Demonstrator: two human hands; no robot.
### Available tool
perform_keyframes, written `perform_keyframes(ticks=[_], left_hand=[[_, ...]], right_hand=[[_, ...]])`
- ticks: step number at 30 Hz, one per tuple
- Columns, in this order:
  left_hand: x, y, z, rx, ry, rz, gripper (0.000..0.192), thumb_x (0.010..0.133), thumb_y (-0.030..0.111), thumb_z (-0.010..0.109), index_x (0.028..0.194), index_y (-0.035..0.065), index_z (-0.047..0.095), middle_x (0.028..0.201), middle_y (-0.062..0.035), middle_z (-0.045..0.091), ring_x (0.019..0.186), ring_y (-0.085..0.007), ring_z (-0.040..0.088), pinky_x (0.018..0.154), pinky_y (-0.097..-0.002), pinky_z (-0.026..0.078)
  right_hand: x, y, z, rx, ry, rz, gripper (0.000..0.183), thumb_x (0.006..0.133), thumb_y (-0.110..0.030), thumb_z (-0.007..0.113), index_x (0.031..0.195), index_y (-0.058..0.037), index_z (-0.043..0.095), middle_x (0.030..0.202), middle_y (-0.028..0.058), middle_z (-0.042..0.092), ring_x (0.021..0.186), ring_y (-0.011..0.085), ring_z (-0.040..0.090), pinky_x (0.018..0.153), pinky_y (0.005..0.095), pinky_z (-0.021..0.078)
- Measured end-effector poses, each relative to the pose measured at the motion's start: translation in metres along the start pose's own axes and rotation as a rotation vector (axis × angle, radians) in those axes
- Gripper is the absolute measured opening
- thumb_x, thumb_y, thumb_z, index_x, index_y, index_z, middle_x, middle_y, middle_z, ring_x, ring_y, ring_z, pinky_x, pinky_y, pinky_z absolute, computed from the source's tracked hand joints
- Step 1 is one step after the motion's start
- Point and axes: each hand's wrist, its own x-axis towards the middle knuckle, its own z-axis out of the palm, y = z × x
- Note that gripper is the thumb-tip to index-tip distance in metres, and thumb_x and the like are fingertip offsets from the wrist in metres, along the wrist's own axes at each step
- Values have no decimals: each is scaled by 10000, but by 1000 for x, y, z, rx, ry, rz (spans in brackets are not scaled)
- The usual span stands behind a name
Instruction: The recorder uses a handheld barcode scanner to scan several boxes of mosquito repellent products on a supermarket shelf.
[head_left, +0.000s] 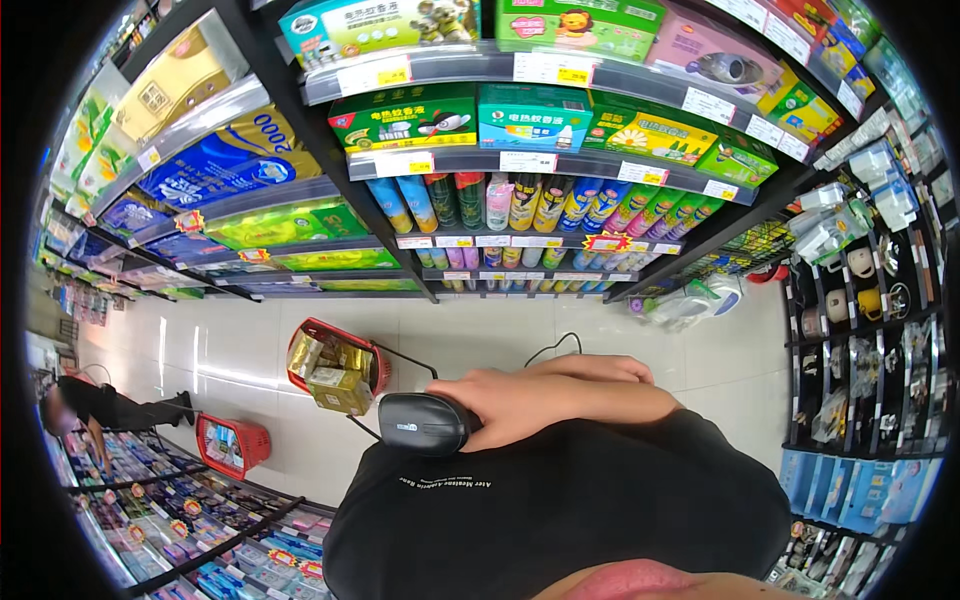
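Note:
My right hand (491, 409) is wrapped around a black handheld barcode scanner (421, 425), held in front of my chest with its head turned left. My arms are crossed. Behind the right forearm lies my left hand (607, 366), its fingers toward the right; whether it holds anything is hidden. A thin black cord (559, 344) loops out just beyond it, its ends out of sight. On the floor, left of the scanner, stands a red plastic shopping basket (382, 367) with a black handle. Several gold and yellow boxes (339, 388) fill it.
Ahead, shelves hold mosquito-repellent liquid boxes (403, 120) and aerosol cans (525, 202). Tissue packs (217, 161) fill the left shelves. Another person (112, 409) leans over a low display near a second red basket (255, 446). Racks of hanging goods (862, 300) line the right. Floor tiles (465, 326) run between.

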Motion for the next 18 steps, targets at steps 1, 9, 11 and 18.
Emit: perform_keyframes(ticks=[1, 9, 11, 18], left_hand=[[8, 1, -8, 4, -7, -14, 159, 949, 139, 622, 1082, 52, 631, 1056, -54, 650, 1016, -143, 604, 871, -321, 497], [38, -16, 31, 38, -61, -115, 168, 955, 144, 618, 1097, 54, 627, 1070, -52, 645, 1026, -142, 600, 882, -323, 494], [10, -5, 24, 45, -77, -130, 171, 956, 145, 616, 1100, 54, 626, 1073, -52, 644, 1029, -142, 600, 885, -324, 494], [102, -16, 33, 79, -130, -171, 179, 961, 150, 613, 1113, 56, 622, 1085, -51, 641, 1038, -141, 596, 896, -326, 492]], right_hand=[[-4, -1, -4, 40, -21, 2, 554, 786, -196, 759, 1239, -3, 506, 969, 209, 672, 906, 359, 667, 765, 425, 514], [-43, 7, -37, 122, -58, 1, 561, 788, -202, 780, 1227, 13, 507, 907, 208, 672, 836, 355, 668, 723, 417, 515], [-53, 11, -41, 133, -5, -108, 528, 804, -188, 755, 1214, 29, 502, 882, 206, 685, 780, 363, 668, 677, 414, 517], [-96, 17, -68, 140, 1, -222, 620, 775, -204, 796, 1264, 34, 498, 943, 212, 677, 836, 332, 675, 721, 408, 522]])
